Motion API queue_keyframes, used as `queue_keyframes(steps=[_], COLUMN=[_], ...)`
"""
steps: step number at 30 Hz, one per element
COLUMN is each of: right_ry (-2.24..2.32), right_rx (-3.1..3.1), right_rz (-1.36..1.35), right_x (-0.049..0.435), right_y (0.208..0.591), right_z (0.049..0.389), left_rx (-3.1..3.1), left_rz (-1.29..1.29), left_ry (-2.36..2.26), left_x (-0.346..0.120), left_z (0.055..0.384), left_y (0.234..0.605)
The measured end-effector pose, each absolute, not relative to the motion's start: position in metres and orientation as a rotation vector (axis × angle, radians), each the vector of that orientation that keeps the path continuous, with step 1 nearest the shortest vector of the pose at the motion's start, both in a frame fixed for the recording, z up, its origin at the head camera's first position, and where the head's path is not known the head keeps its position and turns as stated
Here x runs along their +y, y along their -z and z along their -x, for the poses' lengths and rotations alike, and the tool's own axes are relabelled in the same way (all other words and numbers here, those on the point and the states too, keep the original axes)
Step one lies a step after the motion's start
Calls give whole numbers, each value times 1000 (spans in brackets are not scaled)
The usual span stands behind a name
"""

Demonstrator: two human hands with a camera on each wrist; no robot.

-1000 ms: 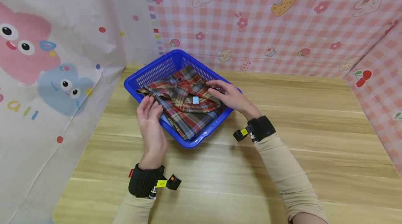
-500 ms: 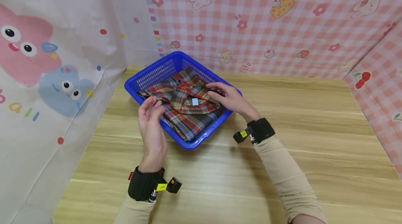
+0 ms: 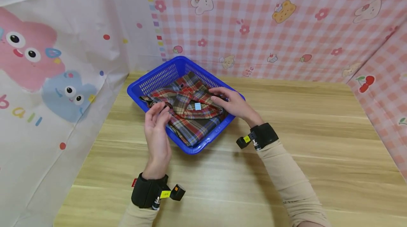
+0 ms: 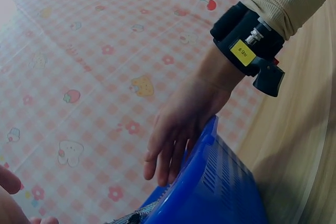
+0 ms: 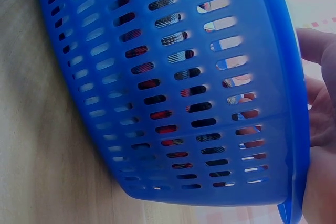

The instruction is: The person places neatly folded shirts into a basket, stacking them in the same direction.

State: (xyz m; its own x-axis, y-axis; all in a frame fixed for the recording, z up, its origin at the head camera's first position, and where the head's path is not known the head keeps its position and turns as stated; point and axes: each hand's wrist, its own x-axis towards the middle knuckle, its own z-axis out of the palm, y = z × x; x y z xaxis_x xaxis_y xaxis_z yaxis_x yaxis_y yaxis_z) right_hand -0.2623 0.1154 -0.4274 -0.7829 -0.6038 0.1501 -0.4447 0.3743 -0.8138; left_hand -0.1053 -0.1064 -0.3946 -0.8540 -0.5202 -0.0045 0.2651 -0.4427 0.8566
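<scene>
A plaid shirt in red, grey and cream lies bunched inside a blue plastic basket. On the shirt sits a small pale blue square. My left hand is at the basket's left rim, fingers loosely bent beside the shirt's edge. Over the opposite rim reaches my right hand, its fingertips at the shirt. The left wrist view shows this right hand with relaxed fingers hanging down inside the rim. Through the slots of the basket wall, bits of shirt show in the right wrist view.
The basket stands on a wood-grain table, close to its back left corner. Behind it hangs a pink checked cloth, and a white printed cloth covers the left side. Both wrists wear black camera straps.
The whole scene sits slightly lower in the head view. My left hand has shifted slightly right along the basket's rim; my right hand keeps its place at the shirt.
</scene>
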Motion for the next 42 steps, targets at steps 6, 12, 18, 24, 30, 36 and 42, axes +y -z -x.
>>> queue_keyframes(steps=[6, 12, 18, 24, 30, 36, 42], right_ry=[1365, 1389, 1609, 1805, 1900, 1868, 1790], right_rx=[2469, 2470, 2427, 2399, 2400, 2444, 2445], right_rz=[947, 952, 912, 927, 954, 1002, 937], right_x=[115, 115, 114, 115, 117, 127, 141], right_y=[429, 431, 432, 434, 435, 440, 446], right_z=[262, 262, 261, 257, 250, 240, 225], left_rx=[-1302, -1327, -1369, -1422, -1420, -1489, -1613], left_rz=[-373, -371, -354, -334, -269, -196, -121], left_ry=[2304, 2314, 2331, 2331, 2334, 2325, 2301], left_x=[-105, -100, -93, -88, -86, -84, -82], left_z=[104, 102, 99, 96, 95, 90, 86], left_y=[396, 397, 399, 402, 403, 403, 403])
